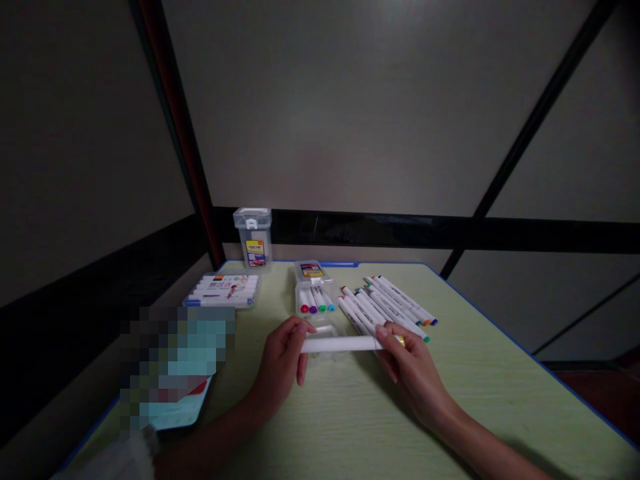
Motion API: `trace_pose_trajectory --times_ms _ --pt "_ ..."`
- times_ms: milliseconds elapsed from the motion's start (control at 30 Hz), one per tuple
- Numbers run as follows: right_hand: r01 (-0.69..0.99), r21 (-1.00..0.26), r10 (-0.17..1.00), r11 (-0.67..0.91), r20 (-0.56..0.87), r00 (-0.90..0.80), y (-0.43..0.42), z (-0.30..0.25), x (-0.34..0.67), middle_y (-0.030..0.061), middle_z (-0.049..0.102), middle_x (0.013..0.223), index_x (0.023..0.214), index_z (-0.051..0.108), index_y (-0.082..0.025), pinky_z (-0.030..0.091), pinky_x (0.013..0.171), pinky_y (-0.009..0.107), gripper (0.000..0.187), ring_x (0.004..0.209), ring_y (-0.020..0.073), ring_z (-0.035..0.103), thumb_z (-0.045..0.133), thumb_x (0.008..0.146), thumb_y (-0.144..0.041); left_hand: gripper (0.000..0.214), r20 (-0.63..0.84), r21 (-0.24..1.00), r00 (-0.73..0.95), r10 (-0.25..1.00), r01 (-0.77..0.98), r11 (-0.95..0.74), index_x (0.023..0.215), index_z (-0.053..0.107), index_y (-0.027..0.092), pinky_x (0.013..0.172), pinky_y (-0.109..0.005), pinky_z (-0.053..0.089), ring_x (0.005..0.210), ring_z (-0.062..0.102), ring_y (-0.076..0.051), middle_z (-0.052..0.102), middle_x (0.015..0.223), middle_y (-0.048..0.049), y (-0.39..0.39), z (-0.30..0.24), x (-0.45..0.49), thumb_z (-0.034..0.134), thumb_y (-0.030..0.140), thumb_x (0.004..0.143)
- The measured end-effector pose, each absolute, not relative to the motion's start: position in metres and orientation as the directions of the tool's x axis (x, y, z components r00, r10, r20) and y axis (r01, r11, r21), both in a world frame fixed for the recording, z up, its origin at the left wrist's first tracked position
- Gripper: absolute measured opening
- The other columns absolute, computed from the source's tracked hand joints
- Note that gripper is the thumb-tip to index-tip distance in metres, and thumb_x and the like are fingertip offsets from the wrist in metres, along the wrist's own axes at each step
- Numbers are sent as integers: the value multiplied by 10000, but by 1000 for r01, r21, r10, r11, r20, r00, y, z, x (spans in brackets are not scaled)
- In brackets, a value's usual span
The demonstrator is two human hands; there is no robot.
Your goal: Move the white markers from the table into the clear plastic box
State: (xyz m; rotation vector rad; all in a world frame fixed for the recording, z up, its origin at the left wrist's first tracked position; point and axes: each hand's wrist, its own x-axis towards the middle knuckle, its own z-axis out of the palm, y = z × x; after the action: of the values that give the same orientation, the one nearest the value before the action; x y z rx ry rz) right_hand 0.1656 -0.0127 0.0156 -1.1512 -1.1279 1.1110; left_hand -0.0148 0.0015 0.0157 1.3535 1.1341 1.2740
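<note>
A white marker [345,344] with a yellow end lies level between my two hands, above the table. My left hand [284,360] pinches its left end between thumb and fingers. Around the yellow right end, my right hand [407,363] is closed. Just behind the marker is an open clear plastic lid [325,328], partly hidden by it. It adjoins a clear marker case [315,287] lying on its side, in which several markers show red, purple, green and light blue ends. Beyond my right hand lies a loose pile of white markers [385,303] with coloured ends.
An upright clear box [256,243] with a yellow label stands at the back left. Nearer is a flat pack of white pens [223,291]. A partly blurred light-blue object [183,410] lies at the left edge of the pale green table [340,427]. Wall panels rise behind.
</note>
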Motion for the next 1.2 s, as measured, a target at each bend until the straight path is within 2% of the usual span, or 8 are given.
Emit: trace_pose_trajectory --times_ms 267,500,933,1200 --pt "-30 -996 985 79 74 158 -12 14 167 -59 347 349 467 420 -186 173 396 236 470 366 67 263 559 726 -553 269 176 984 58 983 -51 -173 729 491 161 307 -155 233 289 345 -45 402 394 100 0 18 -14 531 427 708" --pt "-46 -995 984 91 83 156 -12 15 166 -58 347 347 473 425 -185 173 397 236 467 369 69 261 556 729 -553 233 163 983 112 980 -105 -151 779 493 150 329 -154 265 323 403 -42 457 490 78 -2 17 -17 540 360 689" --pt "-21 -993 981 116 112 158 -11 12 167 -62 339 347 486 416 -193 171 382 235 460 361 73 253 539 740 -556 269 170 983 113 979 -91 -160 753 468 166 312 -151 241 307 364 -38 425 456 96 0 14 -14 519 430 736" --pt "9 -994 981 110 109 163 -10 10 168 -71 350 351 535 451 -185 176 395 225 416 369 68 261 557 743 -529 333 183 983 100 978 -24 -181 622 425 183 332 -163 233 292 320 -45 387 349 96 1 13 -15 485 481 757"
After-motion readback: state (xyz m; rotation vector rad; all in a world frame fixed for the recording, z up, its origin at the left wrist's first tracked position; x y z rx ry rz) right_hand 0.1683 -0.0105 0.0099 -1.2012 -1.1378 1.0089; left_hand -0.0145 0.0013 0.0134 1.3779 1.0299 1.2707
